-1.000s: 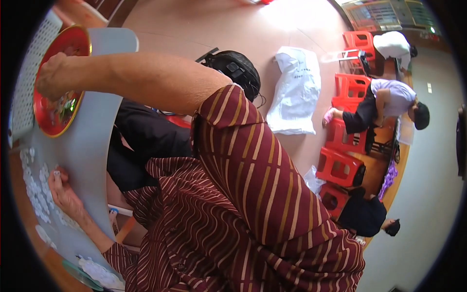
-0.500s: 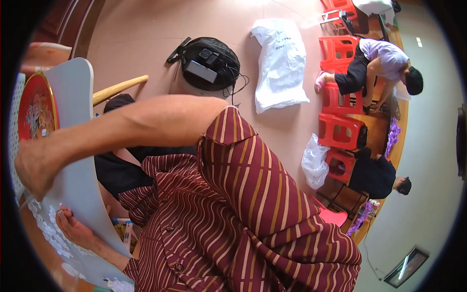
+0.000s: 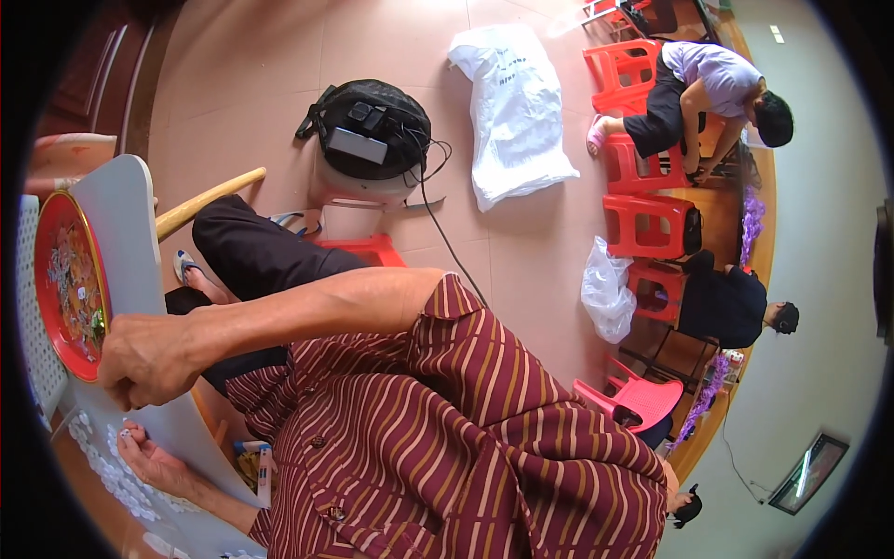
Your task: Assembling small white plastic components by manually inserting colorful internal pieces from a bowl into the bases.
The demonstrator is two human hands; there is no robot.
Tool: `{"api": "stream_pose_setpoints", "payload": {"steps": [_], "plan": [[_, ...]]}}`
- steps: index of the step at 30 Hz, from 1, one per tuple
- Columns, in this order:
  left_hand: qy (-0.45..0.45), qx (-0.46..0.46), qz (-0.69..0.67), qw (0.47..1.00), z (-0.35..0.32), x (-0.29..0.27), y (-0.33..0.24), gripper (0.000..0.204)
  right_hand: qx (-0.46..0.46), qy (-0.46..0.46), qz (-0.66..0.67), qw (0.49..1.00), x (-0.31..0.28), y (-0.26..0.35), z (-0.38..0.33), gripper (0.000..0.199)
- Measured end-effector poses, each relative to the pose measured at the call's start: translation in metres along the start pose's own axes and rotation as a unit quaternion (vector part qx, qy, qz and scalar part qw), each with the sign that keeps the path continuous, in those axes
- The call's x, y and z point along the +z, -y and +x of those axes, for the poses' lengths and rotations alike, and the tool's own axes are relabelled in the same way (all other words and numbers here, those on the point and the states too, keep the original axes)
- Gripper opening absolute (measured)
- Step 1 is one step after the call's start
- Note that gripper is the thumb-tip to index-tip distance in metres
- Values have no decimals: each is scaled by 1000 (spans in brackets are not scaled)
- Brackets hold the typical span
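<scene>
My right hand (image 3: 158, 359) is closed in a fist beside the near rim of a round red tray (image 3: 82, 365) with a gold edge; what its fingers hold, if anything, is hidden. Small shiny pieces lie in the tray, and a green glittery bit (image 3: 99, 322) shows next to the knuckles. Lower in the view, my left hand (image 3: 158, 466) rests over the grey-white tabletop (image 3: 126, 210) with curled fingers pinched together. Something small and white shows at its fingertips, too tiny to name. White petal-like pieces (image 3: 107, 475) lie in a strip beside this hand.
A white perforated basket (image 3: 42, 279) adjoins the tray. Beyond the table are a wooden leg (image 3: 209, 200), a black bag (image 3: 377, 130) with devices and a cable, and a white sack (image 3: 517, 116). Red stools (image 3: 643, 224) and seated people (image 3: 717, 93) line the right side.
My right hand has come back from the tray's edge, toward my body. The left hand has shifted slightly. The whole view has turned a little, and a person's leg and sandals now show beyond my arm.
</scene>
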State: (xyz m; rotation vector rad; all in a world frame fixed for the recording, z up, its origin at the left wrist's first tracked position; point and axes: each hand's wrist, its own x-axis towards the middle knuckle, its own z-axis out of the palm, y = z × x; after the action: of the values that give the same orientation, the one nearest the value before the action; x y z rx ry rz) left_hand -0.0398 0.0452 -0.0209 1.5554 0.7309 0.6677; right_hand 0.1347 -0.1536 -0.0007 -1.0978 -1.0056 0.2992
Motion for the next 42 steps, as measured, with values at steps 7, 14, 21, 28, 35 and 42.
{"api": "stream_pose_setpoints", "payload": {"steps": [7,14,21,28,35,42], "plan": [[5,-4,7,1000,9,-6,8,17,66,2,-57,996,-7,5,-17,18],[-56,-19,10,998,8,-41,26,27,28,22,52,998,25,-2,-14,13],[-4,54,246,968,-27,-6,3,22,53,101,84,990,55,3,-4,18],[-9,9,-84,996,-52,15,-29,13,12,75,21,997,82,14,-15,19],[-10,73,36,997,-28,53,-10,15,201,-33,124,971,37,-22,7,16],[-11,90,34,995,-25,68,-14,14,200,-2,93,975,33,-26,12,16]]}}
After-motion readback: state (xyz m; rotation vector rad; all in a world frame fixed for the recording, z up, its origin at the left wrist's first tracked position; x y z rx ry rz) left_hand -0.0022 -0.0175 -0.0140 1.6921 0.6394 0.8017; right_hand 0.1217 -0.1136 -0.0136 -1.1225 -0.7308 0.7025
